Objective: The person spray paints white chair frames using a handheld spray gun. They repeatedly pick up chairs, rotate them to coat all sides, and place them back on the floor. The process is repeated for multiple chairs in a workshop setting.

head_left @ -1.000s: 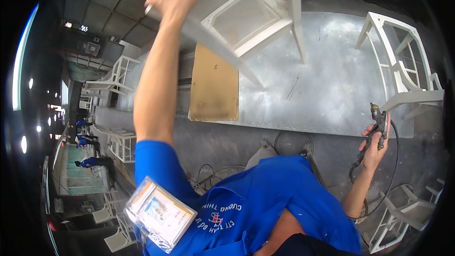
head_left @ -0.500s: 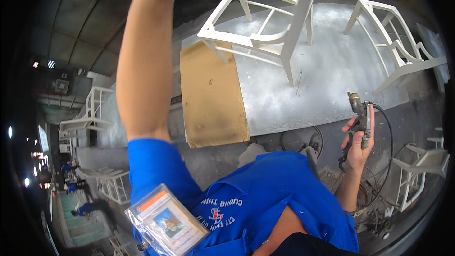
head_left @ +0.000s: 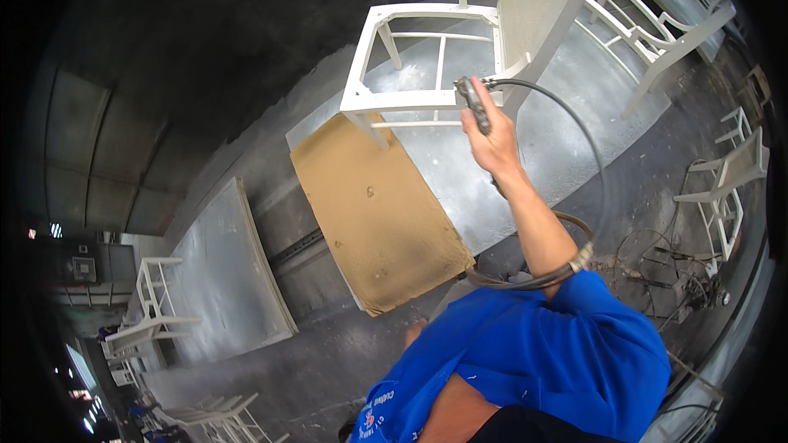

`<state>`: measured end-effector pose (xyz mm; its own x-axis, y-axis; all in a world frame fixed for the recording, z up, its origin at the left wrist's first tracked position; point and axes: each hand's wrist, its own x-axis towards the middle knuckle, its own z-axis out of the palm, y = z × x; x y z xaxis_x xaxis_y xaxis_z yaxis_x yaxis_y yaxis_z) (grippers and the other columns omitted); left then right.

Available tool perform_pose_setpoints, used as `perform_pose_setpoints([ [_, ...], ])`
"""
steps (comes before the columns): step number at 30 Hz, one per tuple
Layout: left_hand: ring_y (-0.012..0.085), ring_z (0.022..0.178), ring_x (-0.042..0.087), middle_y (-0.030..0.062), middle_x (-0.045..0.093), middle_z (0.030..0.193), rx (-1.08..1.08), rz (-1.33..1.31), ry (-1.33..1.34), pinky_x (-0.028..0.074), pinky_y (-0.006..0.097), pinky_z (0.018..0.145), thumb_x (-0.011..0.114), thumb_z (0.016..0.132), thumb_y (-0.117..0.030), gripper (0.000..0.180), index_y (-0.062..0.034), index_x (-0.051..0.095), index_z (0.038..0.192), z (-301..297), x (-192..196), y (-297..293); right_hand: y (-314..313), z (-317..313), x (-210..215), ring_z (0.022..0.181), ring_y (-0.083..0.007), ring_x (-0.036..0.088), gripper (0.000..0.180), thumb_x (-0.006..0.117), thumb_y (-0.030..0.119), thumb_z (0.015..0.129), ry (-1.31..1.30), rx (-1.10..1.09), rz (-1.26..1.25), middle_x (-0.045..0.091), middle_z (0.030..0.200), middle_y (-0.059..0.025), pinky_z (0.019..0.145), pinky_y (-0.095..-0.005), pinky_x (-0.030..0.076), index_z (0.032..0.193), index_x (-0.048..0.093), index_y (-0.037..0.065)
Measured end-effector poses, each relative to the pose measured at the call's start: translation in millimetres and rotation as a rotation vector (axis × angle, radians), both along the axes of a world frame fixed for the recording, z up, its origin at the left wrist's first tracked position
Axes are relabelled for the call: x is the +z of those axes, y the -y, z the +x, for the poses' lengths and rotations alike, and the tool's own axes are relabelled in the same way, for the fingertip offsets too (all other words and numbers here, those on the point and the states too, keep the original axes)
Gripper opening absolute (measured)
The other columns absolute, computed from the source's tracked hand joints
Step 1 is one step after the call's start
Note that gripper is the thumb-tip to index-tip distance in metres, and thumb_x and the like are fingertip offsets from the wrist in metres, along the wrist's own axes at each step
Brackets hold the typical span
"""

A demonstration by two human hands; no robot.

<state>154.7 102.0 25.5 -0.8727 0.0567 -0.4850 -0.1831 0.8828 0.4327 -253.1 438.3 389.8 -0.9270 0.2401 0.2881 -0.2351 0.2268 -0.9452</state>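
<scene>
My right hand (head_left: 496,146) is closed around a spray gun (head_left: 474,107) with a black hose (head_left: 566,108) running from it. The gun is in front of a white armchair frame (head_left: 410,102), overlapping its near seat rail in view; I cannot tell whether they touch. The chair has an open seat and a mesh-like back, and stands partly on a paint-dusted grey platform (head_left: 472,217). One front leg comes down by a brown cardboard sheet (head_left: 386,213). Only a little of my left hand (head_left: 415,332) shows beside my blue shirt; its fingers are hidden.
A second white chair frame (head_left: 648,41) stands farther right on the platform. Hoses and fittings (head_left: 685,279) lie on the floor at right, near more white chairs (head_left: 726,184). At left are another grey panel (head_left: 230,279) and a white chair (head_left: 152,312).
My right hand has moved the spray gun from low on the right up to the chair's seat. My left arm, raised before, has dropped beside my body. The view has turned.
</scene>
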Motion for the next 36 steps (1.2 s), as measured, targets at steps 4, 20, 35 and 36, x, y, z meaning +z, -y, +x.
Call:
perform_pose_setpoints([
  [4, 0.0203, 0.074, 0.063, 0.007, 0.066, 0.082, 0.65, 0.285, 0.381, 0.052, 0.038, 0.061, 0.054, 0.106, -0.036, 0.035, -0.0061, 0.066, 0.093, 74.9, 9.9, 24.5, 52.0, -68.0, -27.4, 0.118, -0.0323, 0.068, 0.059, 0.067, 0.027, 0.099, -0.01, -0.04, 0.009, 0.069, 0.127, -0.0244, 0.098, -0.039, 0.051, 0.153, 0.049, 0.012],
  [20, 0.0164, 0.072, 0.063, 0.0044, 0.067, 0.082, 1.241, 0.55, 0.225, 0.053, 0.032, 0.064, 0.066, 0.102, -0.027, 0.022, -0.0061, 0.068, 0.109, -23.3, 71.3, 119.9, 51.0, -142.0, -56.9, 0.112, -0.0418, 0.067, 0.06, 0.064, 0.034, 0.1, -0.077, -0.386, 0.166, 0.069, 0.12, -0.0247, 0.096, -0.0465, 0.052, 0.154, 0.047, 0.014],
  [35, 0.0162, 0.069, 0.063, 0.0055, 0.068, 0.081, 1.233, 0.44, 0.291, 0.051, 0.033, 0.06, 0.069, 0.1, -0.026, 0.026, -0.0027, 0.069, 0.112, -11.4, 57.0, 128.3, 84.6, -153.9, -30.7, 0.122, -0.0424, 0.063, 0.061, 0.064, 0.038, 0.1, -0.036, -0.077, 0.151, 0.067, 0.128, -0.0258, 0.103, -0.0453, 0.05, 0.155, 0.046, 0.021],
  [36, 0.0162, 0.069, 0.063, 0.0055, 0.068, 0.08, 1.2, 0.472, 0.253, 0.051, 0.033, 0.06, 0.069, 0.1, -0.026, 0.026, -0.0029, 0.069, 0.112, -13.2, 57.5, 129.6, 87.2, -152.8, -23.7, 0.122, -0.0436, 0.063, 0.062, 0.065, 0.038, 0.099, -0.019, -0.05, 0.112, 0.067, 0.127, -0.0271, 0.103, -0.0459, 0.05, 0.155, 0.046, 0.021],
])
